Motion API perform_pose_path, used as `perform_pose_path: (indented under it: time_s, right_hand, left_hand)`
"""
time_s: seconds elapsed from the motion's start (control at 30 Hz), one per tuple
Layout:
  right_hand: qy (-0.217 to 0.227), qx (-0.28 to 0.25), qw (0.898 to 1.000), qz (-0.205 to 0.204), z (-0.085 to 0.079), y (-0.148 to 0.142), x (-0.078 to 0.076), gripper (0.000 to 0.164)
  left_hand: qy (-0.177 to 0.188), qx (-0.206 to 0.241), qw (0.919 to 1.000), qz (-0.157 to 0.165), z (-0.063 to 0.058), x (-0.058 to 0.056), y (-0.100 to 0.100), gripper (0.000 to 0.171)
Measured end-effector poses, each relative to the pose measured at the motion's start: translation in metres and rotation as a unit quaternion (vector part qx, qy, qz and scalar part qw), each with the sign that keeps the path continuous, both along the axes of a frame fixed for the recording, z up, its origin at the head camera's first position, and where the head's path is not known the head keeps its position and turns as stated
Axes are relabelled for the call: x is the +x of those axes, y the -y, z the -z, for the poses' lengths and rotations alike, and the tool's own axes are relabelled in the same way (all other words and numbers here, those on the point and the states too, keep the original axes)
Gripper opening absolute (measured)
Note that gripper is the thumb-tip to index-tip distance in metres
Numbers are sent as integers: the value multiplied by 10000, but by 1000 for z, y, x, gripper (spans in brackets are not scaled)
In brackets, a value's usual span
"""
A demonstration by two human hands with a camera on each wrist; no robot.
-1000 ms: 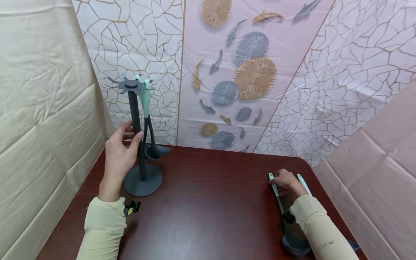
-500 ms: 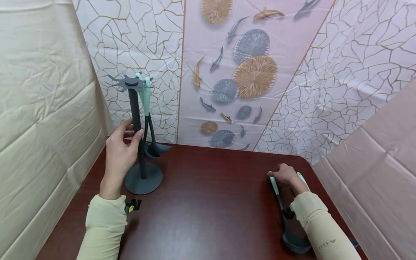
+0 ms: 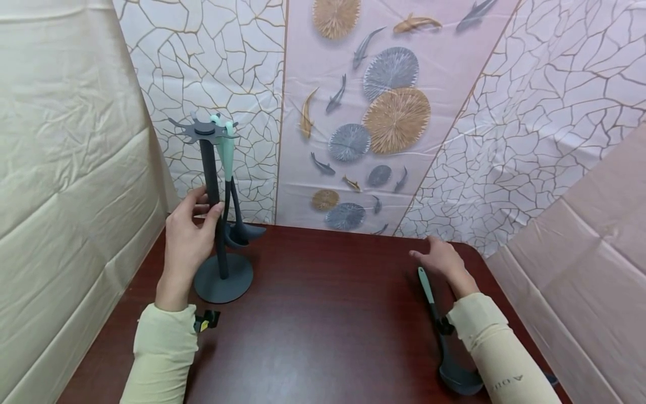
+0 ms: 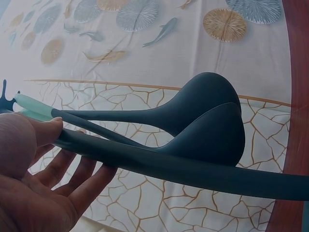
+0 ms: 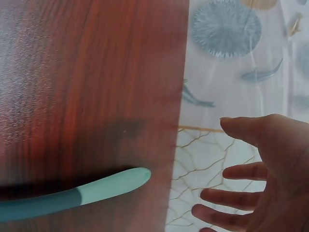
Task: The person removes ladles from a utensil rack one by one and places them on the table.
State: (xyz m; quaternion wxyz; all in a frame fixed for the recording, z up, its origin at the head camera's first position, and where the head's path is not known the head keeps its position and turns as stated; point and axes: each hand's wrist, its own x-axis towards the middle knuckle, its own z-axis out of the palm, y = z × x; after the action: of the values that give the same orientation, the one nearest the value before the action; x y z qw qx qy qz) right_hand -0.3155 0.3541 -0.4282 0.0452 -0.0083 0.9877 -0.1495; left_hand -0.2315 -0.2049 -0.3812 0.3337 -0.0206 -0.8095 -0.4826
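Note:
My left hand [image 3: 187, 235] grips the dark post [image 3: 209, 168] of an upright utensil stand, thumb on one side and fingers on the other. Two dark round-bowled utensils [image 4: 207, 130] with mint handles hang from the stand's hooked top [image 3: 204, 130], beside the post. On the right, my right hand [image 3: 443, 261] hovers with its fingers spread and nothing in them. Below it lies a ladle [image 3: 426, 285], its mint handle end [image 5: 116, 186] pointing away from me and its dark bowl [image 3: 459, 379] partly behind my sleeve.
The stand's round base [image 3: 224, 279] rests on the brown table [image 3: 323, 314]. A dark end of another utensil [image 3: 552, 380] shows past my right sleeve, the rest hidden. Patterned cloth [image 3: 348, 140] hangs at the back, and pale fabric walls [image 3: 595, 252] close the sides.
My right hand has let go of the ladle's mint handle, opened, and moved slightly up and away. The ladle stays on the table. My left hand keeps its grip on the stand.

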Motion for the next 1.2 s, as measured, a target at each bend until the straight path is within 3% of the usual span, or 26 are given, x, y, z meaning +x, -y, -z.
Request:
perform_pose_path:
  time_s: [0.2, 0.5, 0.83, 1.2]
  right_hand:
    - [-511, 357, 9981, 1, -11, 17, 2, 85]
    - [-1176, 305, 9926, -30, -26, 42, 2, 96]
    - [-2127, 391, 9755, -413, -35, 59, 0, 94]
    - [-2488, 383, 9656, -645, -37, 74, -3, 97]
  left_hand:
    - [-6, 28, 10000, -15, 1, 1, 1, 43]
    - [-113, 19, 9999, 59, 1, 0, 2, 44]
    - [-75, 10, 10000, 32, 2, 0, 2, 42]
    - [-189, 64, 9998, 92, 1, 0, 2, 43]
